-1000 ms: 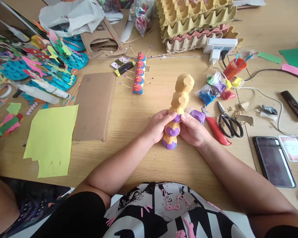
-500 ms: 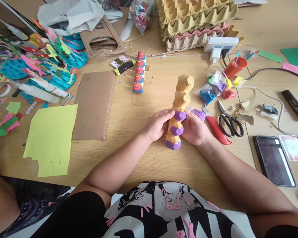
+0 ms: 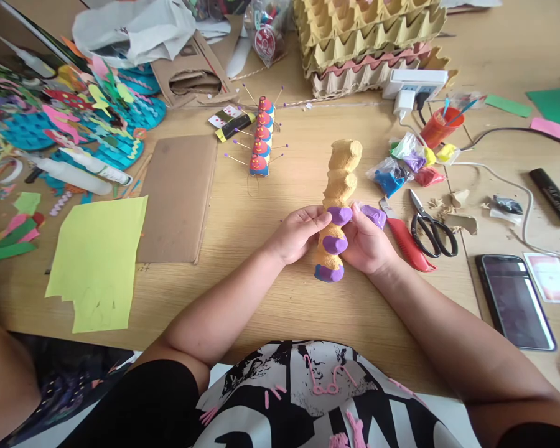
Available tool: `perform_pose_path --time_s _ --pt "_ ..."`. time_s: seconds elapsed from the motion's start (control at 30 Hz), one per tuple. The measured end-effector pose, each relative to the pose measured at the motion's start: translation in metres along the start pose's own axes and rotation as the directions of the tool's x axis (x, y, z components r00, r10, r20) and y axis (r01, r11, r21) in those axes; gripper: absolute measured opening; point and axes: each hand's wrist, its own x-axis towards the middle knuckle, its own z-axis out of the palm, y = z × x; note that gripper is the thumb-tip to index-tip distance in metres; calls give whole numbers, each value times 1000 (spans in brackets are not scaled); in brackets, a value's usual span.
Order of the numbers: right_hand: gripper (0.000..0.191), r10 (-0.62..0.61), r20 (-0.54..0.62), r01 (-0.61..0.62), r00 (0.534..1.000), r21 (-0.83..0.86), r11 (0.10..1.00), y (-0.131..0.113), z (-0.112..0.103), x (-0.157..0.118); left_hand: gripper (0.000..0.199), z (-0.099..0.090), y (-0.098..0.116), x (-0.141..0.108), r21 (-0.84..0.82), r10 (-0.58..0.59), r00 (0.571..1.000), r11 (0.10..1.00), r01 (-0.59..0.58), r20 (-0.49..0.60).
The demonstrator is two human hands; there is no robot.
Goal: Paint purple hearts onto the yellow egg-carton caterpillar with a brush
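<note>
Both hands hold an orange egg-carton strip (image 3: 343, 183) upright over the table, its lower bumps covered with purple clay and some blue at the bottom end. My left hand (image 3: 298, 235) grips its left side, thumb on the third bump's purple clay. On the right side, my right hand (image 3: 369, 241) has its thumb and fingers at the same purple bump. A packet of purple clay (image 3: 374, 216) lies just behind my right hand. Farther back stands a finished-looking strip (image 3: 261, 140) in red and blue clay, with smiling faces and purple-tipped sticks.
Scissors (image 3: 427, 227), a red cutter (image 3: 408, 246) and a phone (image 3: 516, 302) lie to the right. Clay packets (image 3: 389, 177) and an orange cup (image 3: 441, 127) are behind them. Cardboard (image 3: 180, 199) and yellow paper (image 3: 100, 261) lie left. Egg trays (image 3: 368, 50) are stacked at the back.
The orange strip has tilted slightly, its lower end moving right and its top slightly left. Both hands keep their hold on it.
</note>
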Motion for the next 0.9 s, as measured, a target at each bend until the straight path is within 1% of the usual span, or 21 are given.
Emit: perform_pose_path --time_s 0.07,0.2,0.33,0.4,0.43,0.47,0.53,0.6,0.67,0.73,0.77,0.83,0.87,0.9 --pt "42 0 0 0 1000 1 1000 0 0 0 54 -1 0 1 32 7 1000 999 -7 1" --pt "45 24 17 -24 1000 -6 1000 0 1 0 54 -1 -2 2 79 41 998 996 -37 -45" --pt "44 5 24 -5 1000 8 1000 0 0 1 56 -5 -3 3 139 74 997 988 -71 -13" --pt "44 -6 19 6 1000 10 1000 0 0 1 54 -9 -4 4 224 98 995 970 -99 17" --pt "44 -5 17 4 1000 8 1000 0 0 1 52 -11 -4 5 287 117 993 951 -117 15" --pt "44 2 17 -2 1000 4 1000 0 0 1 51 -13 -4 5 344 151 988 929 -136 -16" --pt "44 21 18 -21 1000 -5 1000 0 1 1 53 -15 -5 6 415 189 981 897 -154 -42" --pt "44 28 10 -28 1000 -12 1000 0 2 1 55 -15 -6 5 444 213 976 880 -170 -50" --pt "43 26 -4 -27 1000 -17 999 1 1 1 54 -14 -7 4 431 222 974 885 -179 -51" --pt "42 20 -20 -20 1000 -17 1000 2 0 0 53 -11 -6 3 360 192 980 919 -160 -54" --pt "43 14 -24 -15 1000 -15 1000 3 -1 0 54 -9 -4 3 303 153 987 944 -132 -48" --pt "44 1 -25 -1 1000 -18 1000 4 -1 0 61 -6 -1 1 167 36 999 985 -32 -16" --pt "44 -5 -19 4 1000 -27 1000 4 -1 0 65 -5 1 1 119 0 1000 993 0 0" --pt "43 -8 -9 7 1000 -40 999 4 0 0 66 -4 2 1 85 -9 1000 996 10 -9"
